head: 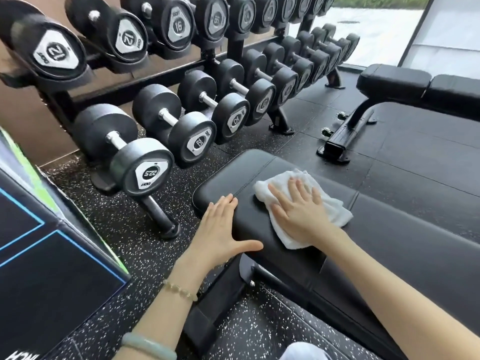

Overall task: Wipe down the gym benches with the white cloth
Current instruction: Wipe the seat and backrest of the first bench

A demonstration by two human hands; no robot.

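dumbbell rack (235, 46) 11 o'clock | near bench (394, 245) centre | second bench (392, 79) 2 o'clock | white cloth (279, 183) flat on near bench pad | right hand (302, 213) fingers straight, pressing cloth | left hand (220, 229) flat, fingers straight, on pad edge, 8 o'clock of cloth

One camera sits on the person's head. It looks forward and down at the near bench (389, 229), which is close and fills the lower right. The left hand (220, 229) and right hand (302, 216) are very near, and both arms reach in from the bottom edge. The dumbbell rack (235, 49) runs across the left and top, farther away. A second bench (394, 79) is far off at the top right. Lines bend near the edges.
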